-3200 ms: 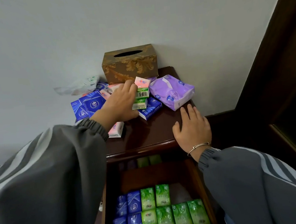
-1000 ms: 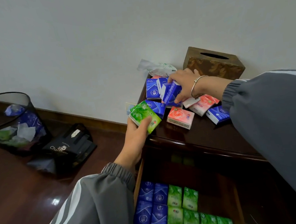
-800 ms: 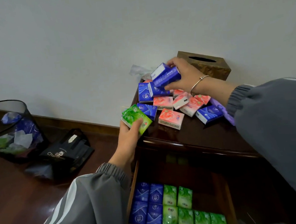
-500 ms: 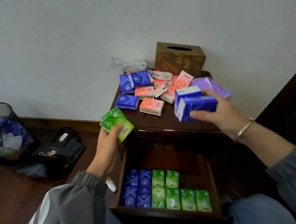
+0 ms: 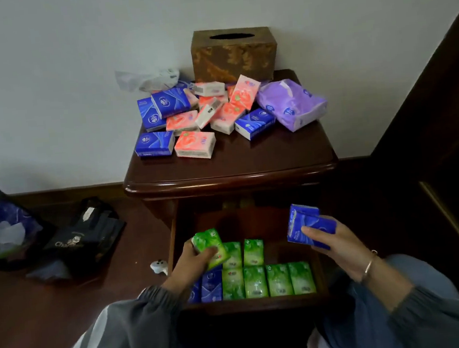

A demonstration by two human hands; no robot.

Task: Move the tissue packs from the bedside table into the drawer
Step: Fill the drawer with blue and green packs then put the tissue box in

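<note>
Bedside table, far half heaped with tissue packs; over the open drawer below, left hand grips a green pack near the green rows, right hand holds two blue packs, seemingly sorting by colour.

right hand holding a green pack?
No, the right hand grips blue packs; the green pack is in the left hand.

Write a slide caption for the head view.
At the open drawer, the left hand holds a green tissue pack and the right hand holds blue packs.
</note>
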